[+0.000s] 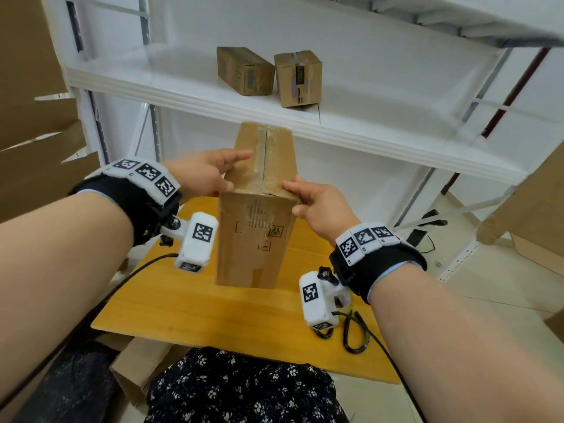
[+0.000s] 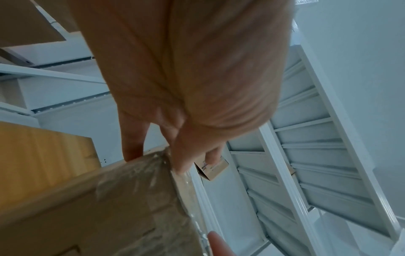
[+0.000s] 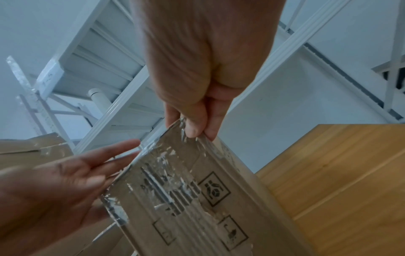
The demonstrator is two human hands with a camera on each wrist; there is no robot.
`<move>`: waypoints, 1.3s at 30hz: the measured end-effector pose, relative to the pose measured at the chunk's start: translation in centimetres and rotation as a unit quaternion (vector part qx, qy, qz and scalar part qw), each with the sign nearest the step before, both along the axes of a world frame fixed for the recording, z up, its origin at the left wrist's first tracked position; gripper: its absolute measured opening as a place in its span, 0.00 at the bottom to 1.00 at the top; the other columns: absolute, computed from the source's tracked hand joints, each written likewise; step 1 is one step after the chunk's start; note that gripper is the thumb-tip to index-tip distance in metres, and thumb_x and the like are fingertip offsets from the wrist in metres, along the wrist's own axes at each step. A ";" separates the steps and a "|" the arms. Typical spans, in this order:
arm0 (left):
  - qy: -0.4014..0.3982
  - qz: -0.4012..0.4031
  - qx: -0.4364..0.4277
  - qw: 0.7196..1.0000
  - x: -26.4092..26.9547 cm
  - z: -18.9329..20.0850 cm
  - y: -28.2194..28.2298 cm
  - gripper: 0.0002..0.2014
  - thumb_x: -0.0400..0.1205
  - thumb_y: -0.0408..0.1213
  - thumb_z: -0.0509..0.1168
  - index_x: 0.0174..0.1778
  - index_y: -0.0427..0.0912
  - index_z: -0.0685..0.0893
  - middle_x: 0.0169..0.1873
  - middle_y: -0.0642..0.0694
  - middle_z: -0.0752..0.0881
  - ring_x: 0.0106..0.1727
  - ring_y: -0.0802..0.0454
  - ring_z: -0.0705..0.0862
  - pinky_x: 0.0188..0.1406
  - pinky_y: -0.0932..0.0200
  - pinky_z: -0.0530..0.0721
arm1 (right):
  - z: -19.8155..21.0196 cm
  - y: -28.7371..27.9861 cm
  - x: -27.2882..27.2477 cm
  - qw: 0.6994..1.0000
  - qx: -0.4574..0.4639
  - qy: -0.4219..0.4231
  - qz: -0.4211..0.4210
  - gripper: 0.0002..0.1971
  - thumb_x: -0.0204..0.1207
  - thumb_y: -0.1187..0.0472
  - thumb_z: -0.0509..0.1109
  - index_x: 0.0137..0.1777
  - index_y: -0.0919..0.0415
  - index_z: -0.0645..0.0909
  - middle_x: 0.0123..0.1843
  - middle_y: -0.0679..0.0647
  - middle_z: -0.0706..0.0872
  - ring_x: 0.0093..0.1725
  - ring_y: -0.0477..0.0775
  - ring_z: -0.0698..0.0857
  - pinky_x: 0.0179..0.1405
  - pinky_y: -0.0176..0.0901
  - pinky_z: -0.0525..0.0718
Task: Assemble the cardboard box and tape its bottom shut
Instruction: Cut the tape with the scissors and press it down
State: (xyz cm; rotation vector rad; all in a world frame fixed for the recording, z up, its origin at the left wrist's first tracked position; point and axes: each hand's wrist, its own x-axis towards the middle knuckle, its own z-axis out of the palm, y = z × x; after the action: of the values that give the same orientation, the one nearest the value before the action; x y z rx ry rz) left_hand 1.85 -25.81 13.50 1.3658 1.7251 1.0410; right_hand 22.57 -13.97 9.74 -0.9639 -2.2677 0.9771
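A tall cardboard box [image 1: 256,239] stands upright on the wooden table [image 1: 213,309], its closed flaps facing up. Clear tape [image 1: 263,160] runs along the flap seam and down the near face [image 3: 166,173]. My left hand [image 1: 225,169] rests with straight fingers on the left side of the top; its fingertips [image 2: 179,161] touch the taped edge of the box [image 2: 109,207]. That hand [image 3: 76,173] lies flat against the left edge. My right hand [image 1: 293,198] pinches the top right corner of the box [image 3: 186,199] between thumb and fingers [image 3: 192,124].
Two small taped boxes [image 1: 244,70] [image 1: 297,77] sit on the white shelf [image 1: 183,83] behind the table. Flat cardboard sheets [image 1: 30,117] lean at the left, more cardboard [image 1: 525,218] at the right. Black cables [image 1: 354,334] lie on the table's right edge.
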 end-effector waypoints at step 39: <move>0.258 0.164 -0.094 0.948 0.2 -0.4 2.9 0.26 0.77 0.57 0.68 0.71 0.58 0.74 0.64 0.42 0.79 0.59 0.43 0.82 0.62 0.51 0.80 | 4.3 -2.8 -1.4 0.998 0.009 -0.025 0.063 0.04 0.79 0.58 0.77 0.49 0.53 0.94 0.42 0.48 0.95 0.43 0.45 0.93 0.47 0.45 0.93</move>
State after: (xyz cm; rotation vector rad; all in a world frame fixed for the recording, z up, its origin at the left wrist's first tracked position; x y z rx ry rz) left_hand 2.00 -22.93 13.07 1.3307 2.4357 0.6895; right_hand 21.21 -16.80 14.00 -0.8558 -2.3995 0.9924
